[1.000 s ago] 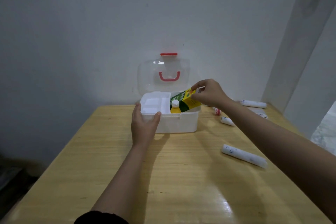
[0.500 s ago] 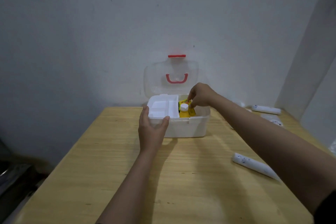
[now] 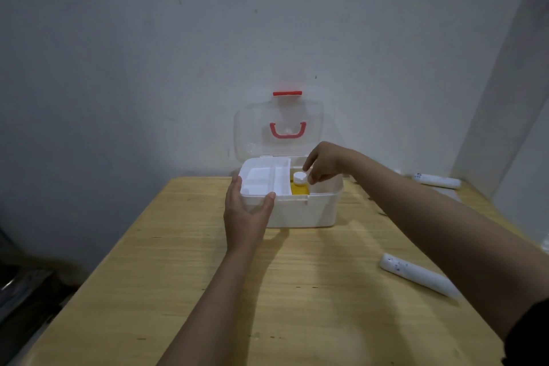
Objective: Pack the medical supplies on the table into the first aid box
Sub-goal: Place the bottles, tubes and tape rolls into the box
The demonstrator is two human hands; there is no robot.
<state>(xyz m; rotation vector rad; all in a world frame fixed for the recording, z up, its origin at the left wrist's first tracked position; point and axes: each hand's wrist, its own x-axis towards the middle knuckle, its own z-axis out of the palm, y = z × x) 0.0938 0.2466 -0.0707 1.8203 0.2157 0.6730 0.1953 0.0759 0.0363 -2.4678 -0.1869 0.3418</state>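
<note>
On the wooden table [image 3: 208, 291], against the grey wall [image 3: 148, 68], the white first aid box [image 3: 309, 211] is seen with its clear lid [image 3: 255, 128] raised; a white tray [image 3: 264, 178] fills its left part, a yellow bottle [image 3: 299, 186] stands to the right; the left hand [image 3: 246, 217] is clasped on the front rim; the right hand [image 3: 322, 162] is curled loosely above the bottle cap, whether touching cannot be told; two white rolls [image 3: 416, 275] [image 3: 436, 181] lie outside; the green-and-yellow carton held a second ago is no longer visible

No readable text; only blurred blue marks on white roll [image 3: 417, 275].
</note>
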